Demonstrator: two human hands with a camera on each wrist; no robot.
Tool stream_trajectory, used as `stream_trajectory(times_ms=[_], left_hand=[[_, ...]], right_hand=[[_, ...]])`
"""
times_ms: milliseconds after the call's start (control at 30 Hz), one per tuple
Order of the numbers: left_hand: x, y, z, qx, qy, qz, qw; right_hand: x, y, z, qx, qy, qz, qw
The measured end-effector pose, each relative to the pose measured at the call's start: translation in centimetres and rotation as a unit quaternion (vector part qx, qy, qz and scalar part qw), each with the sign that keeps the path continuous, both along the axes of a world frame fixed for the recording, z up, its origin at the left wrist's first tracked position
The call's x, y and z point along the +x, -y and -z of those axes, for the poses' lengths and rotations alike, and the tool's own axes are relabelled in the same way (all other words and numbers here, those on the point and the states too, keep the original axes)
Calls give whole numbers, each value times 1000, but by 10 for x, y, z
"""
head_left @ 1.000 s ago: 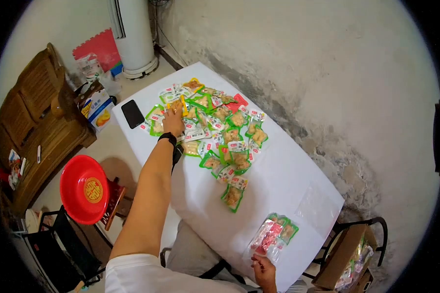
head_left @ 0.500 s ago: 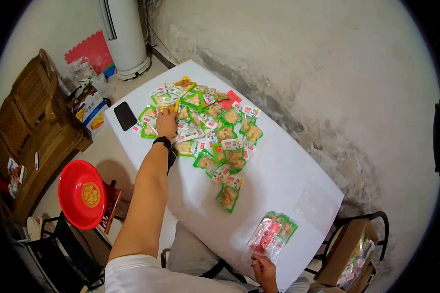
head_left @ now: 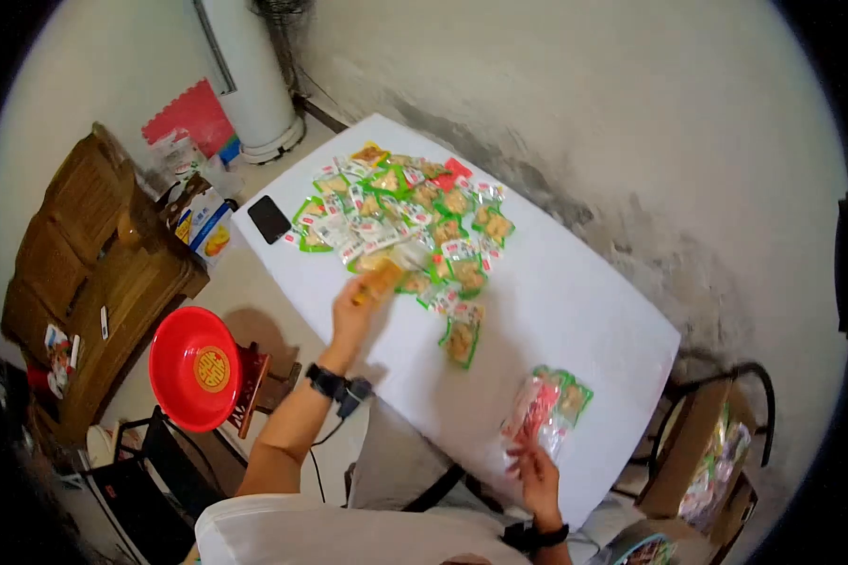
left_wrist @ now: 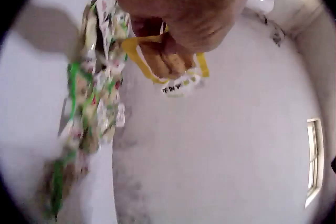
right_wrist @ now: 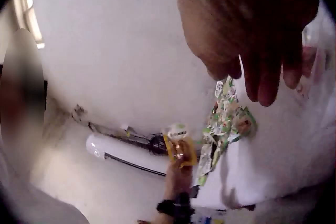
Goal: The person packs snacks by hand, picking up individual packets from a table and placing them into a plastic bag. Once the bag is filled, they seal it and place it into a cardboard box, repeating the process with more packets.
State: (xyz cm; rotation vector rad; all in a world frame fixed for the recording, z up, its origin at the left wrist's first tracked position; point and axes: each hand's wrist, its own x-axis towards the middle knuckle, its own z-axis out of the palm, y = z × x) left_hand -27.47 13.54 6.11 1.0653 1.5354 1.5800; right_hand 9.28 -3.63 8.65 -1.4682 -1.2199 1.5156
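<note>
My left hand (head_left: 360,303) is lifted over the white table (head_left: 575,311) and pinches a yellow-edged snack packet (head_left: 383,277). The left wrist view shows that packet (left_wrist: 169,64) held between the curled fingers (left_wrist: 157,50). Behind it a pile of green and white snack packets (head_left: 405,212) covers the far half of the table. My right hand (head_left: 530,456) lies at the near edge, its fingers (right_wrist: 262,79) fairly straight and touching a clear bag of pink and green packets (head_left: 546,405). The right wrist view also catches the yellow packet (right_wrist: 180,150) far off.
A black phone (head_left: 269,218) lies at the table's left edge. On the floor to the left stand a red basin (head_left: 196,367), wooden furniture (head_left: 85,273) and a carton (head_left: 207,224). A cardboard box of packets (head_left: 707,471) sits at the right, and a white tower unit (head_left: 250,80) stands behind.
My left hand has drawn back from the pile toward me, lifting the yellow-edged packet with it. The right hand stays at the clear bag. The head view has shifted.
</note>
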Motion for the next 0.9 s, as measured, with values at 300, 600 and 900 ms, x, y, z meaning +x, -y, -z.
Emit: stream_trajectory(times_ms=[300, 600, 900], left_hand=[[181, 138, -36, 216, -138, 527, 810], [218, 171, -7, 150, -350, 347, 857], [248, 153, 34, 134, -480, 348, 794]], right_hand=[[41, 41, 10, -168, -372, 104, 907], [96, 123, 21, -130, -329, 162, 921], [98, 128, 51, -165, -148, 64, 973]])
